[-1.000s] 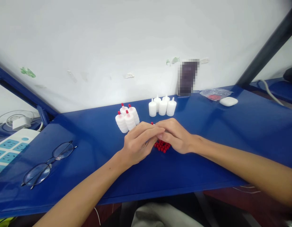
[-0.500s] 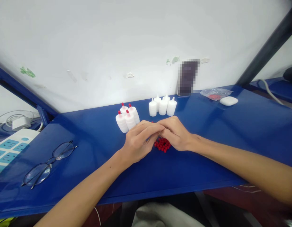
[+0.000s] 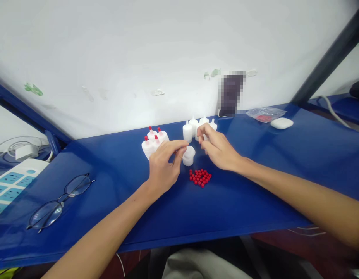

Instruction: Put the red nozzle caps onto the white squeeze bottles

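Note:
My left hand [image 3: 166, 164] has thumb and index finger pinched together at the top of a white squeeze bottle [image 3: 188, 157], whose tip the fingers hide. My right hand [image 3: 219, 149] is apart from it on the right, fingers curled with a gap to the thumb and nothing visible between them. Behind the right hand stand several white bottles with bare nozzles [image 3: 187, 132], partly covered by it. Beyond my left hand is a group of white bottles with red caps [image 3: 147, 147]. Loose small red caps [image 3: 200, 178] lie in a cluster nearer to me.
Eyeglasses [image 3: 63, 199] lie on the blue table [image 3: 225, 209] at left, beside a power strip [image 3: 15, 182]. At the back right are a pixelated dark object [image 3: 231, 93] against the wall, a clear bag with red pieces [image 3: 266, 115] and a white rounded case [image 3: 282, 123].
My hands have parted from where they met over the red caps. The right moved up and away toward the bare-nozzle bottles, and the bottle by my left fingers now shows.

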The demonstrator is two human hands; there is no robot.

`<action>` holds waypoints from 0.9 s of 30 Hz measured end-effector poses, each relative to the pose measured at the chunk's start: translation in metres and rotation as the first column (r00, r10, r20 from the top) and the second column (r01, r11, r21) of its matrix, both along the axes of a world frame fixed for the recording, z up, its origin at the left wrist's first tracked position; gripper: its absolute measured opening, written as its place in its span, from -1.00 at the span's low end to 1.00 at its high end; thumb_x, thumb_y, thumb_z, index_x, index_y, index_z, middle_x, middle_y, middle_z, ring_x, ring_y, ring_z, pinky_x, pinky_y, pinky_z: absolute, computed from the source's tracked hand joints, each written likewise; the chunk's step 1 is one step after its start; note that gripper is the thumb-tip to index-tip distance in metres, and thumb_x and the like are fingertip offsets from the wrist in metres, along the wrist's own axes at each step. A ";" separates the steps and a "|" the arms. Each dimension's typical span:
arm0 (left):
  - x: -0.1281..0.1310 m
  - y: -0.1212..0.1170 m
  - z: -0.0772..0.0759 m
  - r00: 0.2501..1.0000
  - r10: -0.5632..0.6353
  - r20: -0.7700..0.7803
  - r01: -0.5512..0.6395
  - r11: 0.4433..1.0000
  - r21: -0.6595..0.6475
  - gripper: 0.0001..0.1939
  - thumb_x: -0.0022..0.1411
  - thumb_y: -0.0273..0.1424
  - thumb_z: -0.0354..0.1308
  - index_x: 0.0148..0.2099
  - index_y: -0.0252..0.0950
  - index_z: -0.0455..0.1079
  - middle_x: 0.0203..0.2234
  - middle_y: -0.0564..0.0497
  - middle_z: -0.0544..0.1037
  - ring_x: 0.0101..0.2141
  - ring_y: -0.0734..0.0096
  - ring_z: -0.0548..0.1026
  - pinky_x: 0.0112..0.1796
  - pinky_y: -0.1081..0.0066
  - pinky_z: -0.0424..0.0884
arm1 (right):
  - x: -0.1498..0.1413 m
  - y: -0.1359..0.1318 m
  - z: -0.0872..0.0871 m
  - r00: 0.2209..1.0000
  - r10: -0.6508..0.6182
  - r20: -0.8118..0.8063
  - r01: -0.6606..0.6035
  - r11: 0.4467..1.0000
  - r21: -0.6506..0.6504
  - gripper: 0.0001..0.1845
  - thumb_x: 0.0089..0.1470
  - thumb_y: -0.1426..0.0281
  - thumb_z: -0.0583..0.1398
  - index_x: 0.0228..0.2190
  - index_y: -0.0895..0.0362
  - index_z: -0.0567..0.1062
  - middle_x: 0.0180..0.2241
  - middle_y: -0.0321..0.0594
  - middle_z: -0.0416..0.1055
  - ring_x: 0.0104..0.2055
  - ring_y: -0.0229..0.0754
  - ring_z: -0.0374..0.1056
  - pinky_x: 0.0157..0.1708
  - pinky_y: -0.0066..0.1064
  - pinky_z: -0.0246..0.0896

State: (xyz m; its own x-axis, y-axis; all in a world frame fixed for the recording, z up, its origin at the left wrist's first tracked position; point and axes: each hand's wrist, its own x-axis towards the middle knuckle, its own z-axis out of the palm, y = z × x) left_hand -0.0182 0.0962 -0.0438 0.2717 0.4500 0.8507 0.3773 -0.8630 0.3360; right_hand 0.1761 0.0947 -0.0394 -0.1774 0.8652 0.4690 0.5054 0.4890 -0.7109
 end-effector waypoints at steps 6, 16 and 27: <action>0.001 0.002 -0.002 0.995 0.022 -0.099 -0.019 1.000 0.024 -0.84 0.32 -0.53 0.14 -0.09 -0.27 0.48 -0.30 0.02 0.62 -0.31 0.44 0.56 -0.21 0.43 0.49 | -0.002 0.000 0.000 0.995 -0.068 0.078 0.066 0.998 0.022 -0.83 0.03 0.48 0.10 -0.26 0.10 0.35 -0.39 -0.34 0.37 -0.47 -0.30 0.19 -0.40 -0.41 0.06; 0.003 -0.008 0.003 0.996 -0.090 0.009 0.087 0.980 0.177 -0.80 0.26 -0.57 0.21 -0.10 -0.23 0.47 -0.17 -0.02 0.52 -0.24 0.45 0.54 -0.21 0.42 0.55 | -0.008 -0.020 0.007 0.886 0.376 -0.271 -0.413 0.906 -0.092 -0.73 0.00 0.48 0.05 -0.19 0.09 0.24 -0.51 -0.41 0.26 -0.50 -0.29 0.10 -0.45 -0.41 0.03; 0.004 -0.014 0.004 0.970 -0.238 -0.048 0.243 0.948 0.203 -0.72 0.22 -0.64 0.22 -0.04 -0.29 0.42 -0.20 -0.03 0.52 -0.23 0.46 0.53 -0.20 0.44 0.52 | -0.016 -0.028 0.009 0.808 0.467 -0.360 -0.543 0.827 -0.145 -0.84 0.20 0.34 0.07 -0.19 0.09 0.20 -0.50 -0.43 0.18 -0.52 -0.35 0.02 -0.52 -0.46 -0.01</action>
